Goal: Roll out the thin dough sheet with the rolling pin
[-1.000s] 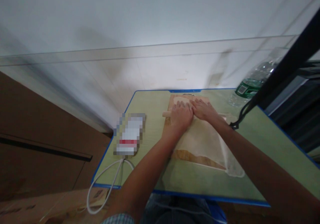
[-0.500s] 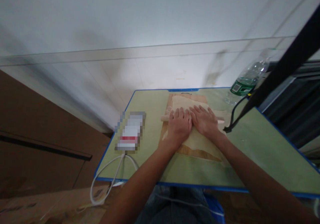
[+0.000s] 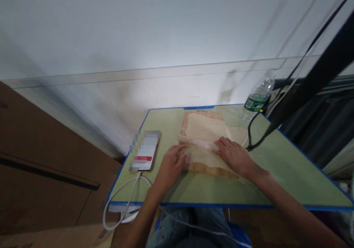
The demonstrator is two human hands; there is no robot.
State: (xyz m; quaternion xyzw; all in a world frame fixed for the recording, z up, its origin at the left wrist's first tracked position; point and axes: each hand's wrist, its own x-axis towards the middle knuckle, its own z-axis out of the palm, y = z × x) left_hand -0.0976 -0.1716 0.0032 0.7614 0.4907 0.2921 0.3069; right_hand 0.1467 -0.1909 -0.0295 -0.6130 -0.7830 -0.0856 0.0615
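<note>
A thin pale sheet of dough (image 3: 207, 125) lies over a wooden board (image 3: 218, 115), its right side spreading past the board onto the green table. Across the dough rests a floury rolling pin (image 3: 199, 142), slightly slanted. My right hand (image 3: 233, 155) has its fingers wrapped round the pin's right end. At the board's left edge, just below the pin's left end, my left hand (image 3: 172, 163) is off the pin, thumb and fingers apart, with nothing seen between them.
A phone (image 3: 145, 152) with a white cable (image 3: 128, 200) lies on the table (image 3: 166, 122) at the left. A plastic bottle (image 3: 256, 100) stands at the back right. A black strap (image 3: 312, 74) hangs across the right side.
My left hand has come off the pin and moved left and toward me. My right hand has shifted to the pin's right end. The pin now lies slanted, and the camera view has shifted.
</note>
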